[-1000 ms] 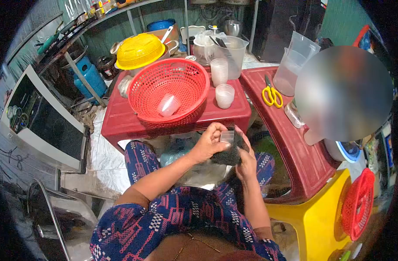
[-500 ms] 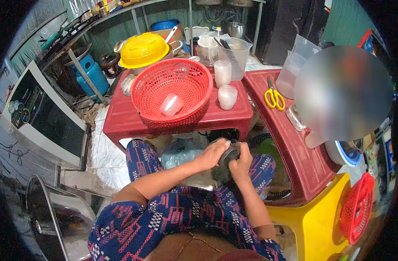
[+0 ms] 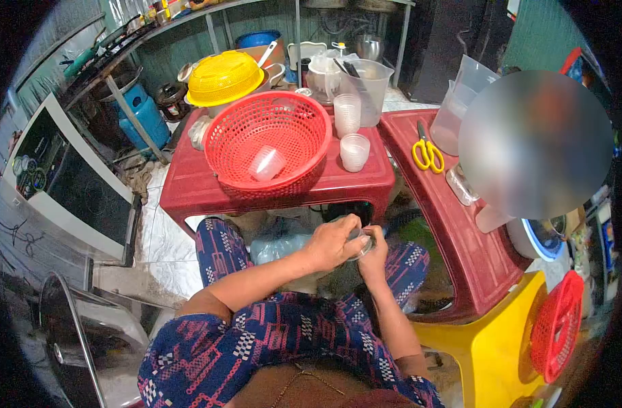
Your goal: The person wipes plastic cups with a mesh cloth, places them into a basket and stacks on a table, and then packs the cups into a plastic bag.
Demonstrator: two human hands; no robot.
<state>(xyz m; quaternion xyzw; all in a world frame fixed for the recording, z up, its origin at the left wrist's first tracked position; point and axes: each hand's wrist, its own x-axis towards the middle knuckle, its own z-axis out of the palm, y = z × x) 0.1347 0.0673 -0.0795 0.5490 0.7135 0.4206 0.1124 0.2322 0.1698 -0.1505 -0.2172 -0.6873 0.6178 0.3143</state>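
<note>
Above my lap, between my knees, my two hands are around a clear plastic cup (image 3: pixel 358 247), its rounded rim partly hidden by fingers. My left hand (image 3: pixel 333 243) is curled over its left and top side. From the right, my right hand (image 3: pixel 374 257) grips the same cup with bent fingers. Just beyond my hands is the red table (image 3: pixel 256 198), carrying a red colander (image 3: pixel 219 146) with a clear cup (image 3: pixel 267 163) lying on its side in it. Two stacks of clear cups, a taller stack (image 3: pixel 347 115) and a shorter stack (image 3: pixel 355 153), stand to the colander's right.
A second red table (image 3: pixel 454 238) to the right bears yellow-handled scissors (image 3: pixel 428 155) and clear pitchers (image 3: pixel 454 112). Near my right arm are a yellow stool (image 3: pixel 494 340) and a red basket (image 3: pixel 557 326). A yellow strainer (image 3: pixel 226 78) sits behind the colander.
My left hand has turned and its fingers have curled further over the cup. My right hand has shifted slightly down. The things on the tables stay where they were.
</note>
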